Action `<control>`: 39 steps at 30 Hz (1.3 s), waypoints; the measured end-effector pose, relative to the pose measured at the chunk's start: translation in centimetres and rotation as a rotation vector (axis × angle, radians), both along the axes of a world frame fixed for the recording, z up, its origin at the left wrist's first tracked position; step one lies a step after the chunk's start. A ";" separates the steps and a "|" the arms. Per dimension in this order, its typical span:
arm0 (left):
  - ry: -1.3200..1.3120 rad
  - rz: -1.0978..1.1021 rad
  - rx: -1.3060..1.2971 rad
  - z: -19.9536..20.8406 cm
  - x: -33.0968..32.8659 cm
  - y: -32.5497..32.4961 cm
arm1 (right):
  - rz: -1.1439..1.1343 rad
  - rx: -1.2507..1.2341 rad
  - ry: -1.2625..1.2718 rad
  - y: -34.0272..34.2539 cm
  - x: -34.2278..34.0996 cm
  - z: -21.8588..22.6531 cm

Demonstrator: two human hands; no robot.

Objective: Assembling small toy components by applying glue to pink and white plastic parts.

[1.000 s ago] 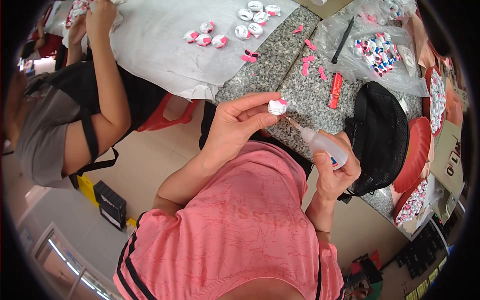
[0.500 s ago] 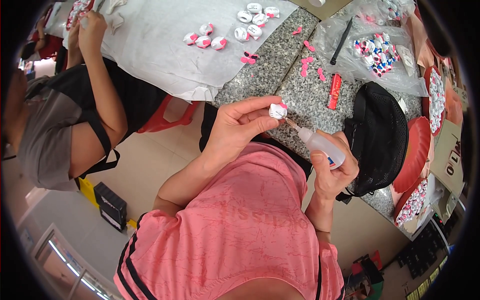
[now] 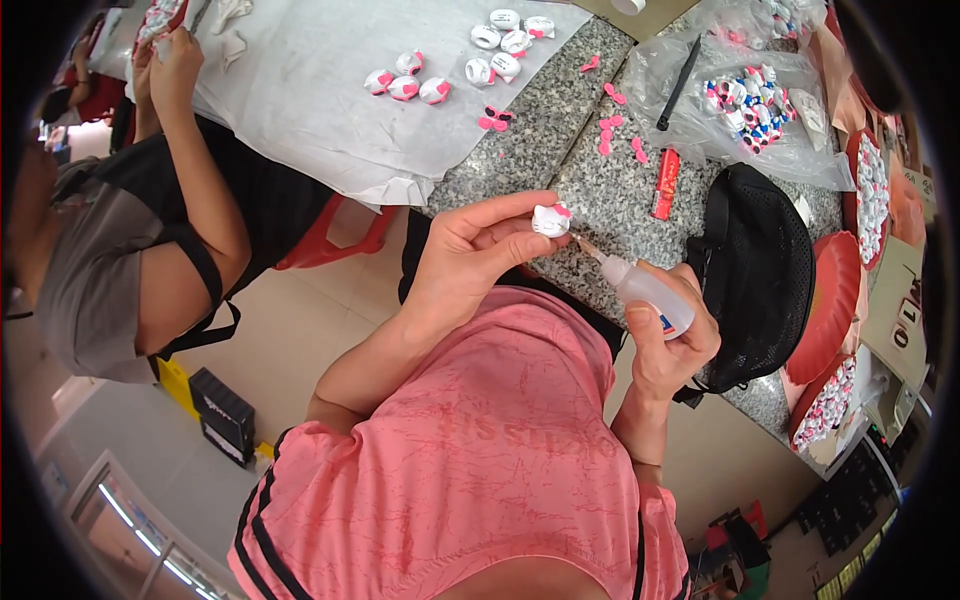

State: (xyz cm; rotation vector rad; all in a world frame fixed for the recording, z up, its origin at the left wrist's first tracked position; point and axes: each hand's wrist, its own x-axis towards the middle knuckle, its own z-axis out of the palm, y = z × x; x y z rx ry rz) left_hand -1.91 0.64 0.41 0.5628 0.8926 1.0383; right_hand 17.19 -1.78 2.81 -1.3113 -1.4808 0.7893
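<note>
My left hand [image 3: 465, 255] pinches a small white cat-head figurine [image 3: 549, 221] with a pink bow between thumb and fingertips, its whiskered side toward me. My right hand [image 3: 668, 360] is wrapped round a translucent squeeze bottle [image 3: 650, 295], which tilts with its thin nozzle pointing up and left. The nozzle tip is right beside the figurine; whether they touch I cannot tell. Beyond my hands, small pink bow pieces [image 3: 606, 130] are scattered on the speckled stone table [image 3: 510, 140]. White cat heads with pink parts [image 3: 404, 88] sit in groups on a white sheet [image 3: 320, 110].
A black mesh pouch [image 3: 760, 270] lies right of my right hand, with a red tube [image 3: 665, 184] near it. Farther back are a black pen [image 3: 680, 85] and a plastic bag of figurines [image 3: 750, 110]. Red trays [image 3: 828, 300] line the right edge. A co-worker [image 3: 130, 250] sits at left.
The cat head has been turned in my left fingers, so more of its whiskered side and bow shows. The bottle has shifted very slightly right.
</note>
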 end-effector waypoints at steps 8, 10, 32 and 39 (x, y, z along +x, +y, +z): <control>-0.056 0.008 0.008 -0.1 0.1 0.0 | -0.006 -0.022 0.010 -0.1 0.2 0.3; -0.060 0.006 0.008 -0.1 0.1 0.0 | -0.003 -0.015 0.017 -0.1 0.3 0.3; -0.069 0.011 0.007 -0.1 -0.1 -0.2 | -0.010 -0.026 -0.008 -0.3 0.3 0.1; -0.040 0.002 0.007 -0.4 -0.2 -0.2 | 0.009 0.011 0.012 -0.2 0.2 0.1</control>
